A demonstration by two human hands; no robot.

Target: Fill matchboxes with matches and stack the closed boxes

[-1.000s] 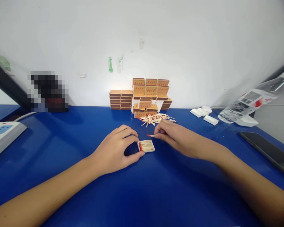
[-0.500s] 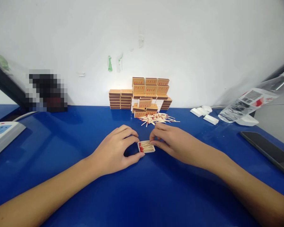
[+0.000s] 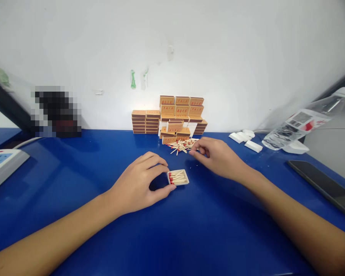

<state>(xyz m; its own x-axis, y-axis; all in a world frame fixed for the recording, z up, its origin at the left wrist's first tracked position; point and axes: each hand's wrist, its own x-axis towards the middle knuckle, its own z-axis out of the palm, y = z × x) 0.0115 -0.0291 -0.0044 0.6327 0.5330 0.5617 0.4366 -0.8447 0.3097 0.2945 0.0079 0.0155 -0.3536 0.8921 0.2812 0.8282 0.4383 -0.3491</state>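
Note:
My left hand [image 3: 145, 182] is curved round the left end of a small white matchbox tray [image 3: 186, 183], thumb at its near corner and fingers at the far one. Inside the tray lie several matches [image 3: 178, 175], their red heads towards the left. Beyond it, my right hand [image 3: 215, 155] is at the right edge of a loose pile of matches [image 3: 181, 146]. Its thumb and forefinger tips are close together and the other fingers curl under. Whether a match is between them cannot be made out.
Stacked matchboxes [image 3: 181, 110] stand against the wall behind the pile. White tray pieces [image 3: 253, 146] and a tilted water bottle [image 3: 294, 124] are at the right, with a phone [image 3: 319, 184] nearer. A power strip [image 3: 5, 163] lies at the left edge.
My right hand has moved from the tray away and to the right, to the match pile. The matches in the tray lie somewhat differently. My left hand stays at the tray.

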